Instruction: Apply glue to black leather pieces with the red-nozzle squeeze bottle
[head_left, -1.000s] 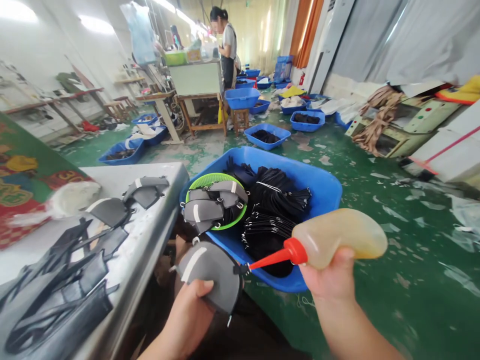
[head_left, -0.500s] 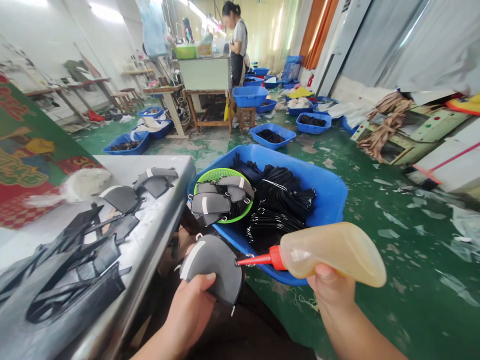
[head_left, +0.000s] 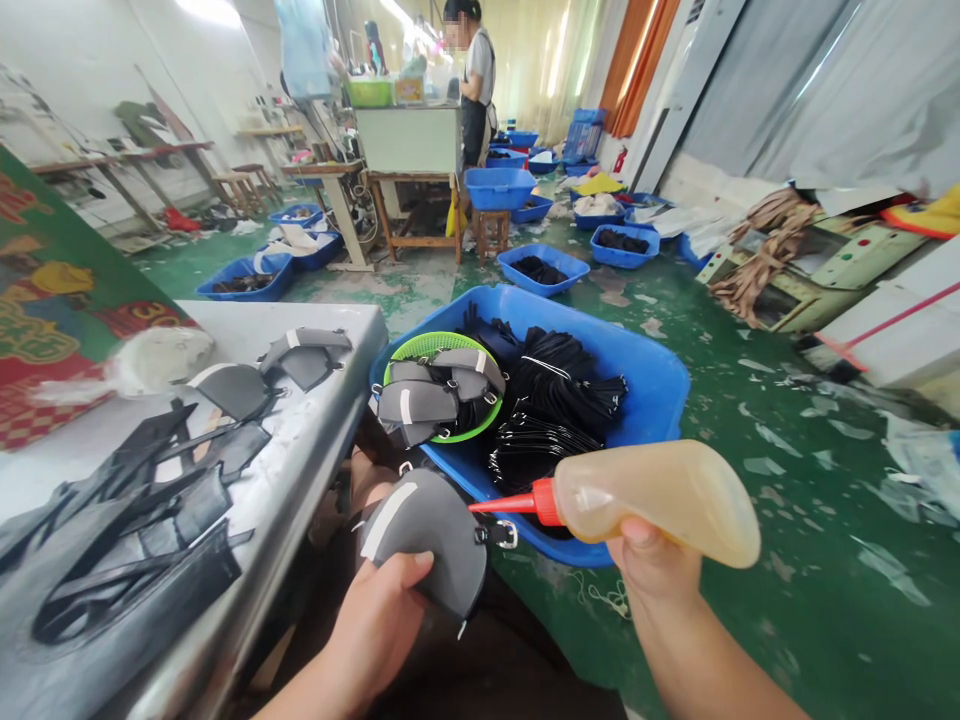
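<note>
My left hand [head_left: 379,625] grips a grey curved fabric piece [head_left: 424,530] with a white stripe and a small metal ring at its right edge. My right hand [head_left: 656,565] holds a soft yellowish squeeze bottle [head_left: 660,495] lying nearly level, its red nozzle [head_left: 514,503] pointing left with the tip just above the piece's upper right edge. Both are low in the view, over my lap and in front of a big blue tub [head_left: 645,370].
The tub holds black strap bundles [head_left: 551,405] and a green basket [head_left: 435,345] of grey pieces. A metal table [head_left: 300,440] at left carries more grey and black pieces. Blue bins [head_left: 538,268] dot the green floor; a person [head_left: 474,80] stands far back.
The bottle has levelled out and its nozzle tip has shifted slightly along the piece's right edge. The grey piece has turned a little in my left hand, showing its metal ring.
</note>
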